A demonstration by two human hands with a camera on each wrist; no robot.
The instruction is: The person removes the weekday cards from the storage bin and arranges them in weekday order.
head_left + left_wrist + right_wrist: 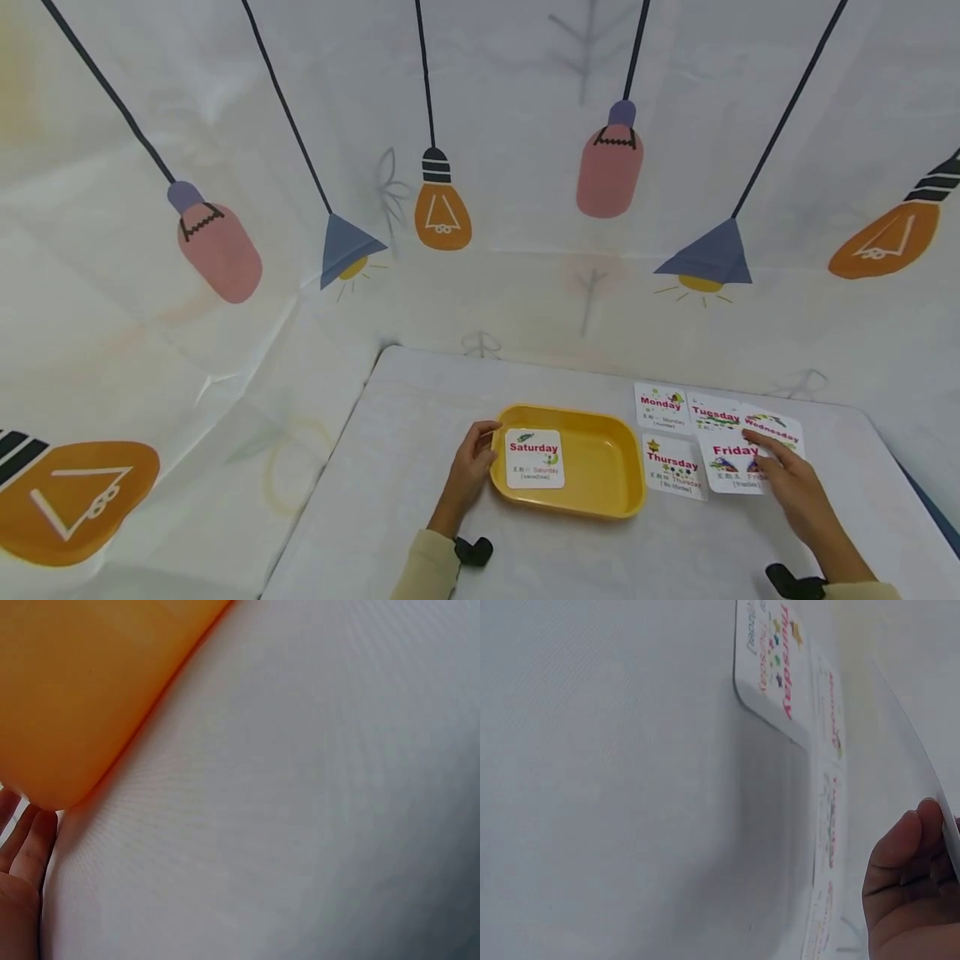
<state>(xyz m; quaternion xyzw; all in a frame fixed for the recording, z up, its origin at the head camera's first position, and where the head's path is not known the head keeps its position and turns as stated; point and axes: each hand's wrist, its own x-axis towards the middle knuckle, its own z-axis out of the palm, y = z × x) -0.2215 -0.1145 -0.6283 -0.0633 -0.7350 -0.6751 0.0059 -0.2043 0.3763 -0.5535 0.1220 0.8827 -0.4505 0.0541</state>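
My right hand [795, 487] pinches the Friday card [729, 463] by its right edge. The card is raised off the table; in the right wrist view, the thumb and fingers [907, 840] hold it nearly edge-on. On the left, my left hand [468, 467] grips the left rim of a yellow plastic tray [600, 467]. A Saturday card [534, 471] lies at the tray's left end. In the left wrist view, fingers [34, 847] touch the tray's outer side [75, 697].
Right of the tray, a Monday card [662, 410], a Tuesday card [712, 404] and a Wednesday card [780, 433] form the back row. The Thursday card [673, 479] lies in front of Monday. The white-covered table [397, 417] meets a cloth backdrop printed with lamps [442, 212].
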